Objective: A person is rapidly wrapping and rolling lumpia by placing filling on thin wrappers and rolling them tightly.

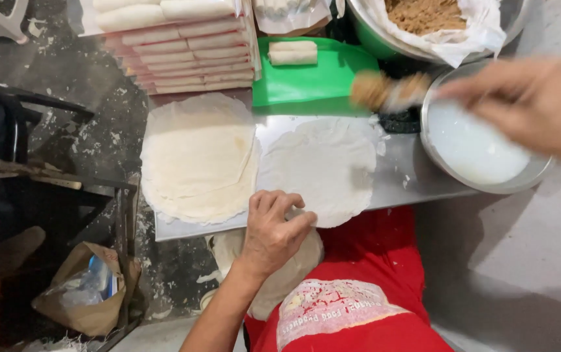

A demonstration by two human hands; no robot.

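My left hand (274,231) lies flat, pinning the single wrapper (323,169) on the tabletop (411,176) so it can't slide, while my right hand (531,101), well apart, grips a blurred brush (388,91) by the bowl of white liquid (476,146).

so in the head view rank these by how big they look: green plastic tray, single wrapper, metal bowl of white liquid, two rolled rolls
1. Single round pale wrapper and round metal bowl of white liquid: about alike, and the bowl is partly hidden, so unranked.
2. Green plastic tray, partly covered.
3. Two pale rolled rolls, smallest.

Even overhead light, soft shadows; right hand (531,104) and brush (388,91) motion-blurred; mild glare on metal tray (411,176)
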